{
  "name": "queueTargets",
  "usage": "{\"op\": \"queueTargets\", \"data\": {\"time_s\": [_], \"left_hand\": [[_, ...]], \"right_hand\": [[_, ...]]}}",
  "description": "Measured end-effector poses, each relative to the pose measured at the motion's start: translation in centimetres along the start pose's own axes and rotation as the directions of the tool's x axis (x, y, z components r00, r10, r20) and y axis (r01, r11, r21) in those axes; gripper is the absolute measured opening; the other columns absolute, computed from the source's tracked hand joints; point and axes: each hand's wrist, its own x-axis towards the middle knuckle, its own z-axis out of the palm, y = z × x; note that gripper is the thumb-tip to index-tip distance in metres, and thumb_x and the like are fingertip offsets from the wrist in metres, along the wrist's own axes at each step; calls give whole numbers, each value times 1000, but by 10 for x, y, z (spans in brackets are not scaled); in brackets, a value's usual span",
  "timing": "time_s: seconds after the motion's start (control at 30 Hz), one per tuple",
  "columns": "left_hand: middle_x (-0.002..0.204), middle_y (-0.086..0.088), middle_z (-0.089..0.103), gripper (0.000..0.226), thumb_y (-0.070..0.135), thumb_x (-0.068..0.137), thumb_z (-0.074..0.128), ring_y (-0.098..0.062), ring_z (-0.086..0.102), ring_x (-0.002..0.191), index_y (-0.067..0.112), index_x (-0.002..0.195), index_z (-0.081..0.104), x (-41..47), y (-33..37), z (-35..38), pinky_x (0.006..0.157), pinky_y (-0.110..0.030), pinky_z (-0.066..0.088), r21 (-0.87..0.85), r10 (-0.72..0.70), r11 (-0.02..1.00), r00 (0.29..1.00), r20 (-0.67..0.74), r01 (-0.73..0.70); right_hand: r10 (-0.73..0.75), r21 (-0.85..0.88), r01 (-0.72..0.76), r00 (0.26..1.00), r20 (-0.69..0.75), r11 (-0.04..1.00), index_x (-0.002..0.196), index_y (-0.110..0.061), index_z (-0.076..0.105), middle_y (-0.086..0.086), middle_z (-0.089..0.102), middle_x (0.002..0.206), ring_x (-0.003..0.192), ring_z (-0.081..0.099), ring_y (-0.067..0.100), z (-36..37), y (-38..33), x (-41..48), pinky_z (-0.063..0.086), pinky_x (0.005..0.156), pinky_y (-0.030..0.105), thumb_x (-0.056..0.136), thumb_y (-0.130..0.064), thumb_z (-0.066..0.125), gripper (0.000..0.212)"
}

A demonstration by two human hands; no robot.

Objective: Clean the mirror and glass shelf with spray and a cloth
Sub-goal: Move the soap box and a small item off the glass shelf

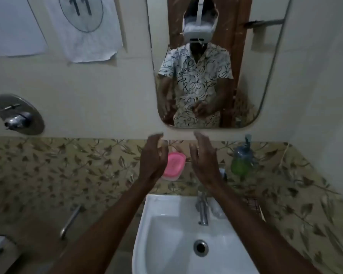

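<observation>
Hands: my left hand (153, 158) and right hand (203, 157) are spread, empty.
Mirror (210, 62): just beyond, far wall.
Spray: green bottle (242, 157), right.
Cloth: unseen.
Tip: I grab the bottle first.

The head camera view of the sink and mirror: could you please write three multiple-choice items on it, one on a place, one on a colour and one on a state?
1. Where is the pink plastic soap dish?
A. in the basin
B. between the raised hands, above the white ceramic basin
C. left of the round chrome wall valve

2. What colour is the liquid in the clear pump bottle?
A. green
B. red
C. white

3. What are the left hand and right hand holding?
A. a cloth
B. a spray bottle
C. nothing

Answers: 1 B, it sits above the basin; 2 A, its lower part is green; 3 C, both hands are open.
</observation>
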Motion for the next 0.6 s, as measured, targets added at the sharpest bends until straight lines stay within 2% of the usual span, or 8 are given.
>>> {"op": "queueTargets", "data": {"time_s": [0.07, 0.17, 0.23, 0.3, 0.33, 0.4, 0.53, 0.6], "left_hand": [[131, -13, 60, 48, 28, 89, 48, -27, 60, 118, 4, 130, 57, -25, -23, 10, 95, -42, 52, 72, -21, 997, 992, 126, 12], [146, -13, 50, 62, 20, 77, 59, -28, 49, 135, 6, 137, 54, -67, -66, 29, 104, -40, 50, 175, 40, 980, 954, 297, -96], [152, -12, 44, 67, 19, 74, 62, -28, 41, 142, 7, 139, 52, -73, -82, 37, 110, -37, 44, 187, 122, 964, 937, 326, -190], [154, -13, 42, 70, 19, 73, 64, -29, 37, 145, 6, 141, 50, -78, -93, 45, 115, -40, 38, 199, 170, 946, 916, 363, -255], [153, -14, 43, 71, 17, 73, 65, -30, 37, 145, 6, 141, 50, -81, -99, 50, 116, -43, 36, 205, 205, 933, 905, 372, -296], [149, -17, 48, 68, 13, 73, 68, -32, 41, 142, 4, 139, 53, -83, -108, 57, 116, -47, 35, 230, 282, 899, 894, 348, -374], [132, -18, 65, 50, -2, 76, 76, -32, 61, 125, 2, 125, 67, -81, -123, 66, 106, -50, 47, 314, 354, 856, 908, 226, -412], [126, -17, 69, 46, -6, 76, 78, -31, 65, 119, 2, 120, 70, -82, -123, 67, 104, -49, 49, 337, 402, 832, 898, 179, -440]], "right_hand": [[93, 34, -95, 994, 59, 995, 135, 2, 50, 23, 56, 135, 125, 54, 32, 23, 13, -23, 43, 107, 39, 101, -3, 44, 35], [130, -30, -126, 975, 181, 992, 137, 8, 48, 27, 52, 141, 132, 50, 37, 63, 37, -62, 38, 113, 38, 99, 6, 42, 39], [118, -46, -111, 977, 179, 993, 137, 6, 48, 24, 50, 143, 136, 47, 35, 77, 50, -69, 29, 116, 26, 95, 10, 44, 43], [102, -76, -89, 977, 186, 993, 138, 3, 49, 22, 48, 146, 138, 44, 32, 91, 61, -74, 17, 116, 11, 91, 15, 43, 49], [94, -85, -80, 979, 182, 993, 138, 2, 50, 22, 47, 147, 139, 43, 31, 97, 66, -76, 14, 116, 9, 88, 17, 42, 53], [69, -87, -56, 985, 160, 995, 135, 1, 53, 23, 49, 145, 138, 44, 34, 102, 71, -76, 18, 117, 14, 83, 20, 41, 57], [2, -95, 6, 997, 79, 995, 129, 3, 58, 26, 55, 138, 131, 52, 37, 111, 77, -78, 40, 111, 41, 83, 15, 41, 51], [3, -68, 1, 998, 59, 998, 130, 2, 58, 25, 55, 138, 132, 51, 35, 112, 77, -79, 42, 110, 44, 86, 17, 44, 49]]}}
